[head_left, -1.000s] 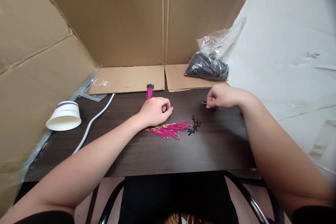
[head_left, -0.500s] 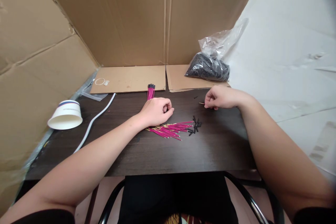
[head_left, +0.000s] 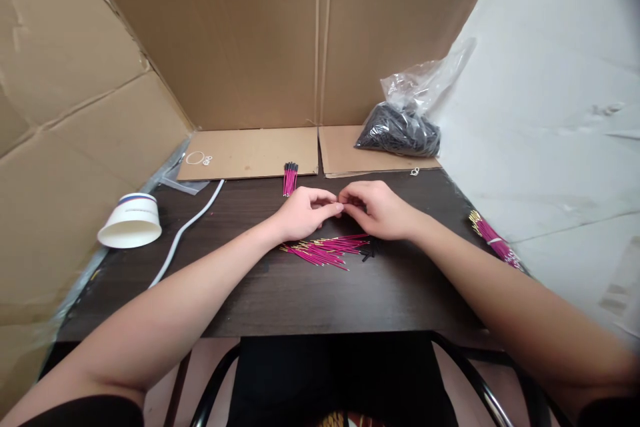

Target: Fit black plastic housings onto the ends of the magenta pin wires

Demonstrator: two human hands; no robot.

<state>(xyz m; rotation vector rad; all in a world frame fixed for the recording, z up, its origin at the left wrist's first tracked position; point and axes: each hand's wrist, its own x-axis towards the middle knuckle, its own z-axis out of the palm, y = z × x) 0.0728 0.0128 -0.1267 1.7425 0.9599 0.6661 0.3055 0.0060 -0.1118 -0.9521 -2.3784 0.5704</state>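
My left hand (head_left: 305, 212) and my right hand (head_left: 376, 209) meet fingertip to fingertip over the middle of the dark table (head_left: 280, 293). Both pinch closed around something too small to make out. Just in front of them lies a loose pile of pink wires with gold tips (head_left: 327, 250), with a few short black sleeves (head_left: 369, 255) at its right end, partly hidden by my right wrist. Behind my left hand lies a small bunch of pink wires with black caps (head_left: 289, 177).
A clear bag of black sleeves (head_left: 400, 128) sits at the back right on cardboard flaps. A bundle of pink wires (head_left: 493, 240) lies at the table's right edge. A paper bowl (head_left: 131, 220) and a white cable (head_left: 187, 227) are at the left. Cardboard walls enclose the back and left.
My right hand has moved left from the table's right side to meet my left hand at the centre. The bundle at the right edge has come into view.
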